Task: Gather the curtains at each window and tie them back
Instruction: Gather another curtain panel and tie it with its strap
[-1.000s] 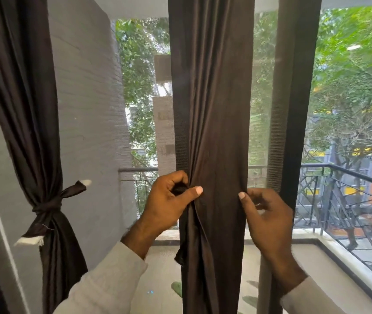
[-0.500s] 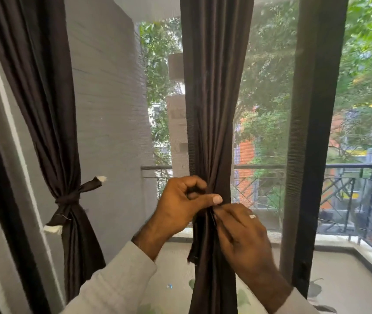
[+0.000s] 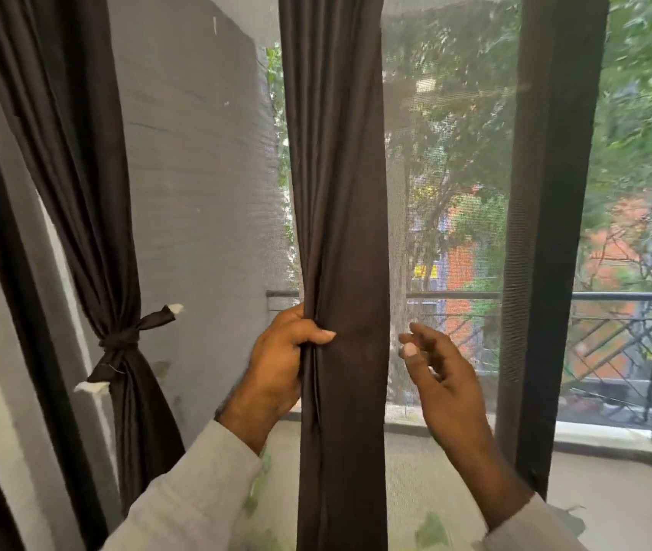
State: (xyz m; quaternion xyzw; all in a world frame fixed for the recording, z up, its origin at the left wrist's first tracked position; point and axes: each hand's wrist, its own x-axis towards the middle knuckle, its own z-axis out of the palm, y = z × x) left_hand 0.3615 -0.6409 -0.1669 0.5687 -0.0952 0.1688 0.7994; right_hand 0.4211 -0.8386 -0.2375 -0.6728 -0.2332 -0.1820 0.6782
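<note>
A dark brown curtain point(image 3: 340, 216) hangs straight down in the middle of the head view. My left hand point(image 3: 280, 363) grips its left edge at waist height, fingers curled round the folds and thumb across the front. My right hand point(image 3: 441, 375) hovers just right of the curtain, fingers loosely spread, touching nothing. At the left, a second dark curtain point(image 3: 78, 161) is gathered and bound by a knotted tie-back point(image 3: 125, 340) with white ends.
A dark vertical window frame point(image 3: 546, 232) stands right of my right hand. Mesh screen covers the window; behind it lie a balcony floor, a black metal railing point(image 3: 614, 300) and trees. A grey wall point(image 3: 197, 192) rises at left.
My right hand has let go of the curtain and pulled away to the right. The bunched fabric has spread wider again. My left hand keeps its grip on the left edge.
</note>
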